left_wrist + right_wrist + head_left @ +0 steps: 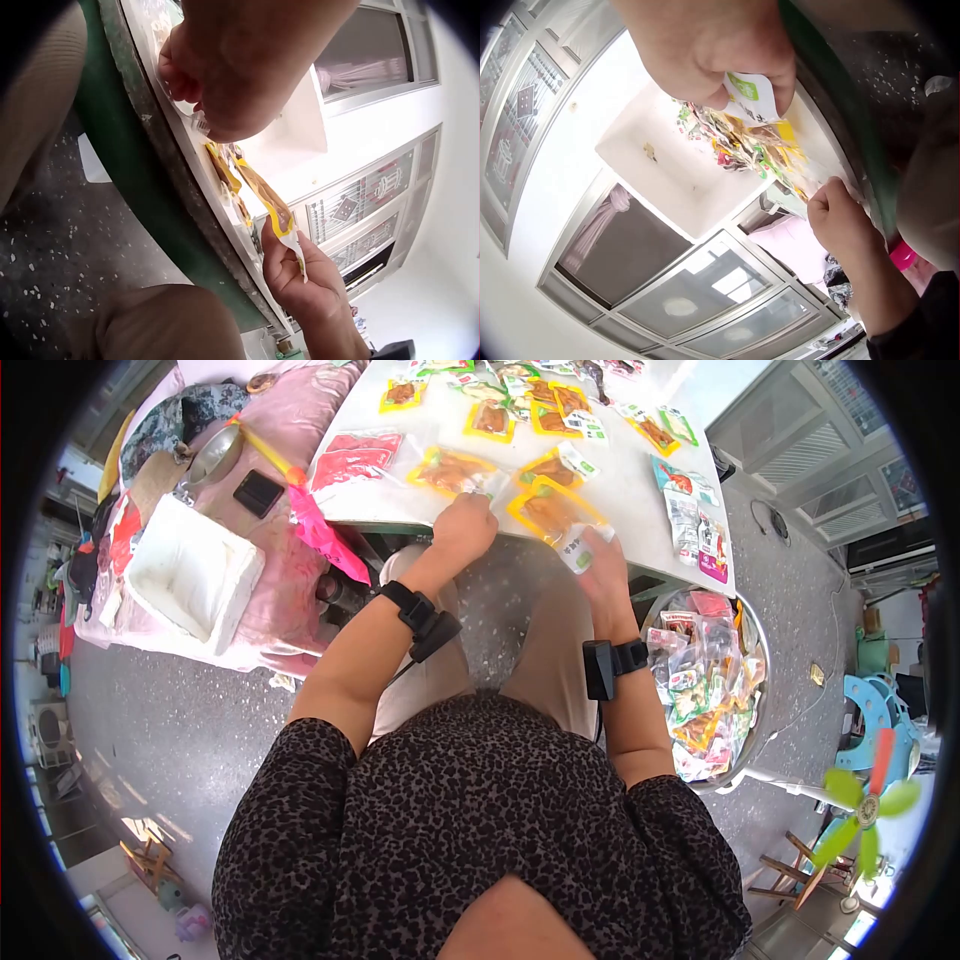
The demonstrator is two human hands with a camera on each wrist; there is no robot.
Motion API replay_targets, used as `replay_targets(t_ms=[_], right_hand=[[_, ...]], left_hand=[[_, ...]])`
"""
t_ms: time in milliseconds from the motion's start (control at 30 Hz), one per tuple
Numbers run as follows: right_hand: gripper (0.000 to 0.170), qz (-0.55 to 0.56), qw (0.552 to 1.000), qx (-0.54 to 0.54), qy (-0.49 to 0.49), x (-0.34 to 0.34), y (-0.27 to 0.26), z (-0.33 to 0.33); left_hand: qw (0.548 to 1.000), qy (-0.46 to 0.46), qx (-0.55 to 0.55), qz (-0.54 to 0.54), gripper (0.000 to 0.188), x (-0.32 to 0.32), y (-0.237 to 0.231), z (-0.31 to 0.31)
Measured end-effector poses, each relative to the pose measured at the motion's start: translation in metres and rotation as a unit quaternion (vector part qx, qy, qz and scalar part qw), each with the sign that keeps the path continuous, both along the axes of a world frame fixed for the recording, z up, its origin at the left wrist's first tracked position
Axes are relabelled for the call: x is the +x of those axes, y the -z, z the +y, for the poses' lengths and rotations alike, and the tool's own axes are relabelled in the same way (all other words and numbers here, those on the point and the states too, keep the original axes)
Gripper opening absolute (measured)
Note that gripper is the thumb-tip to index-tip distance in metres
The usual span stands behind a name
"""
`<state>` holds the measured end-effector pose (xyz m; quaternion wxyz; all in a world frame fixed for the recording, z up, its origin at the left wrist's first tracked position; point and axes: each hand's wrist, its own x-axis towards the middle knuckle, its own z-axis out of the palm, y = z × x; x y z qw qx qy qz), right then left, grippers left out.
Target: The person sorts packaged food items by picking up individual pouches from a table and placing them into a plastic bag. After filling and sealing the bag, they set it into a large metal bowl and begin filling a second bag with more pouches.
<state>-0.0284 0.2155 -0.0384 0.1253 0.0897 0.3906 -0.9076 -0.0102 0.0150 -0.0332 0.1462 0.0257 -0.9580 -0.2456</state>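
Observation:
My right hand pinches the white end of a yellow-edged food packet above the table's front edge. In the left wrist view this packet is tilted and seen nearly edge-on; the right wrist view shows its white and green end between thumb and fingers. My left hand is curled at the table edge, pinching clear plastic in the left wrist view. Just beyond it, a yellow-edged packet lies in clear plastic. Another yellow-edged packet lies behind the held one.
Several packets lie across the white table, with red packets at its left. A metal basin full of packets stands at the right. On the pink-covered surface at left are a white foam box and a pan.

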Motion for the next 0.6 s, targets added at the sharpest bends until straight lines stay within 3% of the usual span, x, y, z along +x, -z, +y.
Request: replay_targets(t_ms=[100,300,400,500,600], right_hand=[[0.026,0.025,0.998,-0.036,-0.039,-0.001,0.005,-0.012],[0.027,0.017,0.994,-0.010,-0.107,-0.003,0.003,-0.032],[0.028,0.030,0.990,0.004,-0.141,0.003,-0.028,-0.048],[0.030,0.053,0.971,-0.037,-0.232,-0.028,0.001,-0.072],[0.031,0.049,0.935,0.224,-0.270,-0.037,0.000,-0.074]], left_hand=[[1.000,0.001,0.023,0.003,0.016,-0.001,-0.004,0.000],[1.000,0.011,0.000,-0.015,0.016,0.006,-0.027,0.013],[0.999,0.027,0.013,0.039,0.015,0.011,-0.027,0.022],[0.998,0.027,0.009,0.050,0.013,0.013,-0.025,0.022],[0.997,0.029,0.007,0.068,0.012,0.019,-0.021,0.019]])
